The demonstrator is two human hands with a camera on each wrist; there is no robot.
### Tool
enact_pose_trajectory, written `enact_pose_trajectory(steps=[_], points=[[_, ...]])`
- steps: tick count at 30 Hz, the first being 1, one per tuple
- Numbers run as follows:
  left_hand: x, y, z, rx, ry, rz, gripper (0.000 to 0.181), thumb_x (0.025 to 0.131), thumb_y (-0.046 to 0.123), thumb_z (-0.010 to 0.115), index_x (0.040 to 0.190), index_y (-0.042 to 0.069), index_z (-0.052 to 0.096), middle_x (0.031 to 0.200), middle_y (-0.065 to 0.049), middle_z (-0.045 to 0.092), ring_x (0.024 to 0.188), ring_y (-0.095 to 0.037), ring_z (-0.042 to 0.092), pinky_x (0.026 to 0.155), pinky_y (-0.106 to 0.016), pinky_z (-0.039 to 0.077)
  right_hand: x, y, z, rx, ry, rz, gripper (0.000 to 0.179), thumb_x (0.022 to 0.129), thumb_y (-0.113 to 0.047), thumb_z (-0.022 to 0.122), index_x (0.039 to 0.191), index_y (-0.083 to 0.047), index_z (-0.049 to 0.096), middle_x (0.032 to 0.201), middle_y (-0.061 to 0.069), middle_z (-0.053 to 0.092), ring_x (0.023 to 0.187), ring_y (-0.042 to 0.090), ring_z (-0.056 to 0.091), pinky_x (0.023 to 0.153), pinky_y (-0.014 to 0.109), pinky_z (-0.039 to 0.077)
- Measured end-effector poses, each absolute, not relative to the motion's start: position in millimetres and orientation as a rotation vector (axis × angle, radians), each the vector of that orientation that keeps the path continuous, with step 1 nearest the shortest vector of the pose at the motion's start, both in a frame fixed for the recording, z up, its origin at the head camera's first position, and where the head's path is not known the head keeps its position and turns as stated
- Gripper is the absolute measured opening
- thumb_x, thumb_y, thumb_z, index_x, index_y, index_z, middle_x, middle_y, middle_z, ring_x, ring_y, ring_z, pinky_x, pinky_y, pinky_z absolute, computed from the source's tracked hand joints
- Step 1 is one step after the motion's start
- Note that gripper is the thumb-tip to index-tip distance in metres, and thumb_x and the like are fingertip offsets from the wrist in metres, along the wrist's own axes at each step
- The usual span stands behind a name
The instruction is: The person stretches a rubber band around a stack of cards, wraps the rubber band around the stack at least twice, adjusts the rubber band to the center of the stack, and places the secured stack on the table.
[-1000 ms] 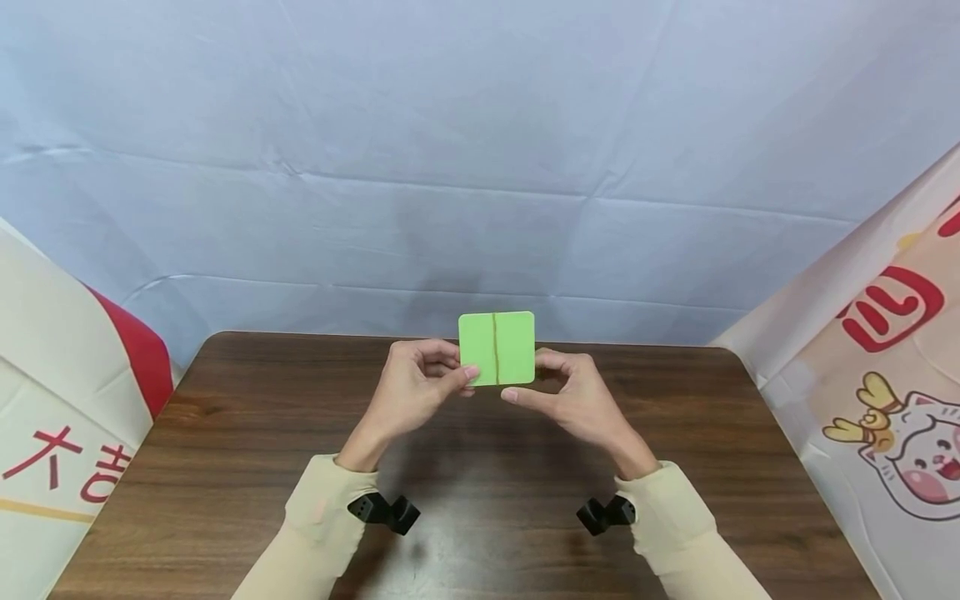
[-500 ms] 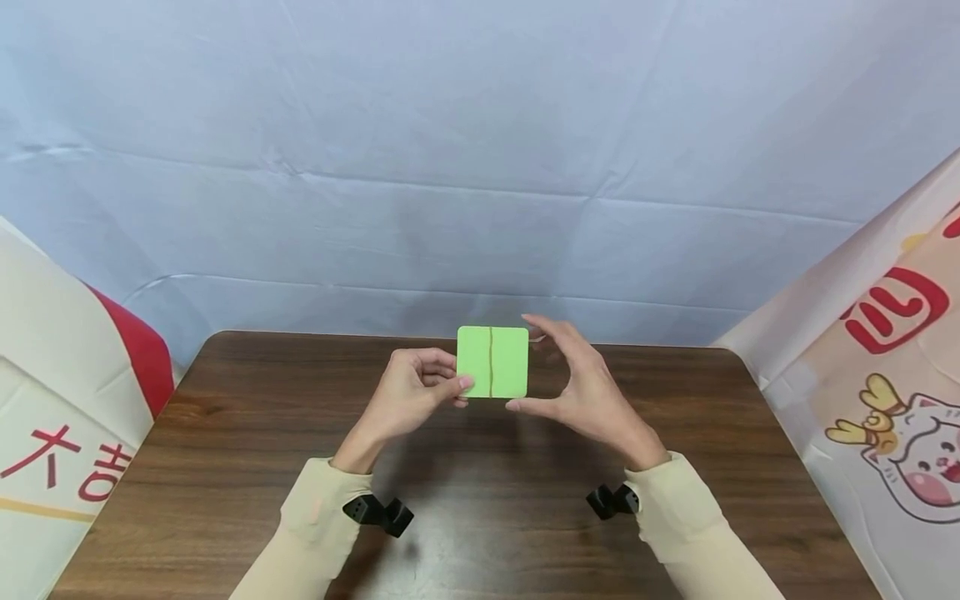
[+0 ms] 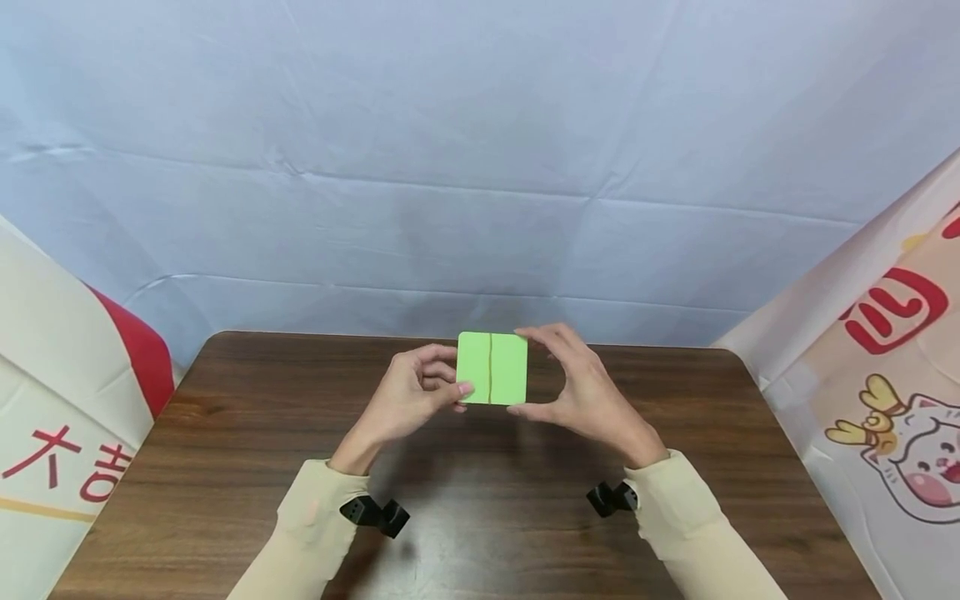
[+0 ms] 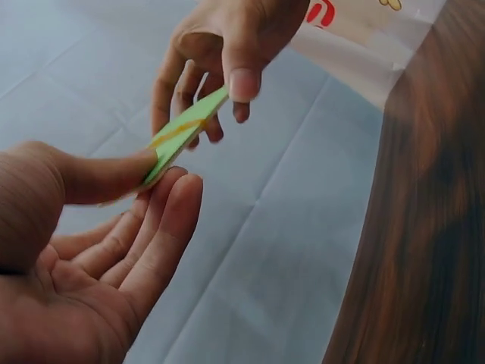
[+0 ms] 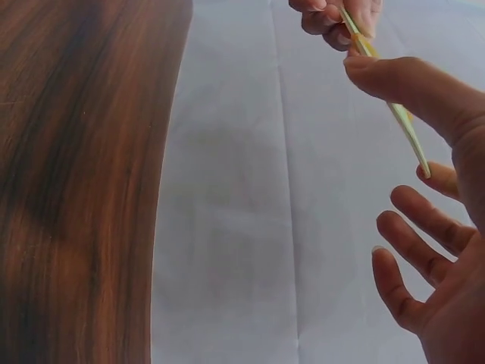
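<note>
A thin, bright green square card with rounded corners is held up above the far part of the table. A yellow-brown rubber band runs across its middle from top to bottom. My left hand pinches the card's lower left corner, thumb on the near face and fingers behind. At the right side, my right hand holds the card by its edges, index finger at the top and thumb at the bottom. The left wrist view shows the card tilted between both hands; in the right wrist view the card appears nearly edge-on.
The dark wooden table lies below both hands. A pale blue cloth hangs behind its far edge. Printed cloths flank it at left and right. Black wrist cameras sit on the sleeves.
The card has come down slightly. My right hand spread its index finger up from behind the card, then brought it onto the top edge. My left hand kept its pinch.
</note>
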State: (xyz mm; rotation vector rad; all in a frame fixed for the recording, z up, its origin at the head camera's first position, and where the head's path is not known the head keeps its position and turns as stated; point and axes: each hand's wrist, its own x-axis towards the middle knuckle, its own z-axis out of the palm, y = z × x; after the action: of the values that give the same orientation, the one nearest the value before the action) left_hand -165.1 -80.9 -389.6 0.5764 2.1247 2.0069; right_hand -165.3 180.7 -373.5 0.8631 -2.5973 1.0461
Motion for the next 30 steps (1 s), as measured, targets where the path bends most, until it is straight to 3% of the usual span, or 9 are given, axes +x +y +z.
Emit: enact_pose_trajectory(steps=[3,7,14,19,25,30], points=[[-165.9,-82.6,-388.6,0.664,2.240,1.919,0.084,0.080,0.000,0.085,0.151,0.008,0.041,0.088,-0.010,0.071,0.075,-0.023,0.071,0.070,-0.037,0.061,-165.5,181.9,-374.9,0.863,-2.594,1.051,0.093,0.062,-0.025,0.100,0.143,-0.016,0.054,0.127,0.002,0.054,0.117,0.023,0.055,0.095,0.047,0.051],[-167.8,-85.6,-387.1,0.791,2.396,1.727,0.110,0.071,0.010,0.095,0.158,0.023,0.028,0.090,-0.002,0.069,0.077,-0.019,0.068,0.071,-0.033,0.060,-166.4,183.4,-376.8,0.869,-2.595,1.072,0.091,0.063,-0.027,0.100,0.141,-0.015,0.056,0.125,0.002,0.054,0.117,0.024,0.055,0.096,0.050,0.051],[-170.9,-90.5,-387.9,0.956,2.699,1.354,0.093,0.068,0.016,0.097,0.145,0.012,0.044,0.089,0.003,0.062,0.078,-0.012,0.061,0.070,-0.029,0.055,-168.0,183.1,-381.6,0.846,-2.655,1.057,0.090,0.062,-0.031,0.100,0.141,-0.017,0.057,0.126,0.000,0.054,0.118,0.023,0.054,0.095,0.051,0.049],[-173.7,-91.5,-391.7,0.912,2.824,1.191,0.085,0.066,0.027,0.098,0.136,0.016,0.052,0.090,0.007,0.061,0.080,-0.011,0.060,0.069,-0.030,0.051,-168.8,181.2,-391.1,0.825,-2.712,0.993,0.091,0.064,-0.036,0.099,0.142,-0.021,0.056,0.126,-0.001,0.053,0.118,0.024,0.054,0.094,0.055,0.049],[-179.2,-92.7,-410.4,0.825,2.886,1.054,0.085,0.060,0.037,0.100,0.132,0.019,0.058,0.098,0.005,0.061,0.087,-0.013,0.059,0.070,-0.038,0.049,-173.2,177.2,-413.3,0.842,-2.784,0.838,0.088,0.066,-0.047,0.095,0.141,-0.018,0.057,0.120,-0.003,0.054,0.114,0.023,0.054,0.091,0.051,0.050],[-184.4,-94.4,-436.3,0.736,2.861,0.886,0.091,0.062,0.044,0.098,0.139,0.018,0.056,0.114,-0.002,0.061,0.107,-0.022,0.059,0.080,-0.052,0.052,-179.1,171.8,-438.6,0.851,-2.884,0.749,0.090,0.068,-0.051,0.093,0.143,-0.015,0.057,0.118,0.001,0.056,0.110,0.023,0.053,0.091,0.052,0.049]])
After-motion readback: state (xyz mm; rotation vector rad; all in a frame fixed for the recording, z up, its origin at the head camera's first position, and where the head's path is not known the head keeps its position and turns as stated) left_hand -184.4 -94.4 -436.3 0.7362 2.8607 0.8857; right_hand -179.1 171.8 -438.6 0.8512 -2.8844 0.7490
